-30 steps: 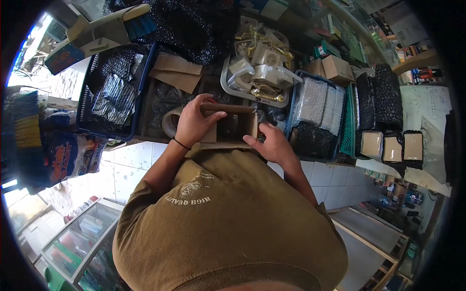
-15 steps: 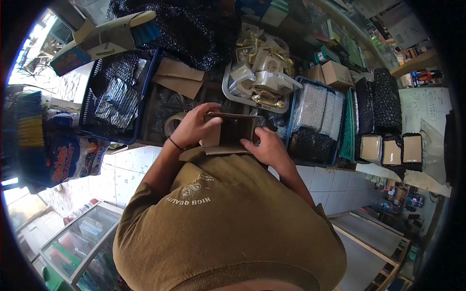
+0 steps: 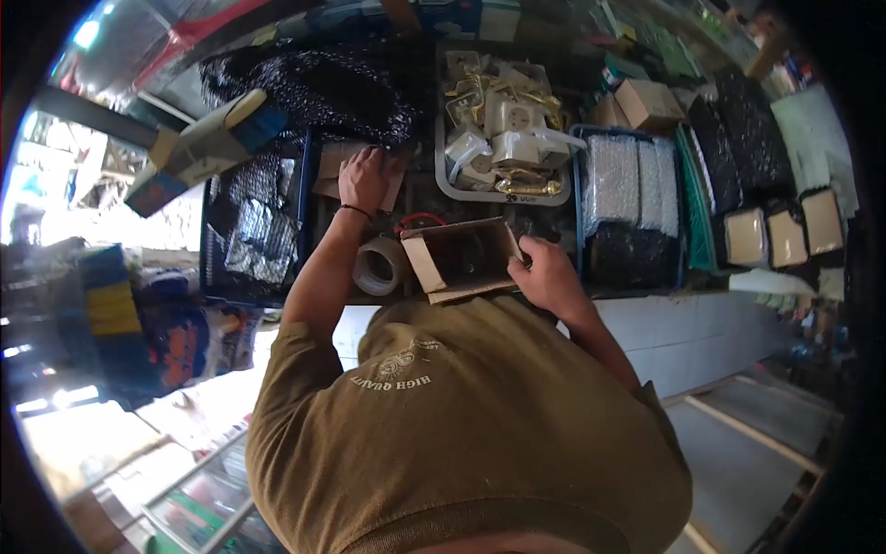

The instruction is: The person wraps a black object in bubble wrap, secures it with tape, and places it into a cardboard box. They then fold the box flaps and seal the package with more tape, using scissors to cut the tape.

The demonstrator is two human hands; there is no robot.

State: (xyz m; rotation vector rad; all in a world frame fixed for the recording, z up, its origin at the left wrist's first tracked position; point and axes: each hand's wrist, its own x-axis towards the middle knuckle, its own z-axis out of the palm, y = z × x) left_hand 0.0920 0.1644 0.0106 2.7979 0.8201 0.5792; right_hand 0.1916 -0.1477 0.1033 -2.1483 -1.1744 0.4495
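In the head view, a small open cardboard box stands in front of my shirt with its dark inside facing up. My right hand grips its right wall, thumb over the edge. Farther forward, my left hand lies over a flat piece of brown cardboard, its fingers reaching across it. A roll of packing tape rests between my left forearm and the box. Something red and curved shows just behind the box.
At the back stands a white basket of sockets and gold-coloured handles. Blue crates flank the work area, holding bubble-wrapped items. Black bubble wrap is heaped behind, and wrapped packs lie at the right.
My left hand has let go of the box and moved forward onto the flat cardboard. My right hand still grips the box, and the tape roll is now in plain view.
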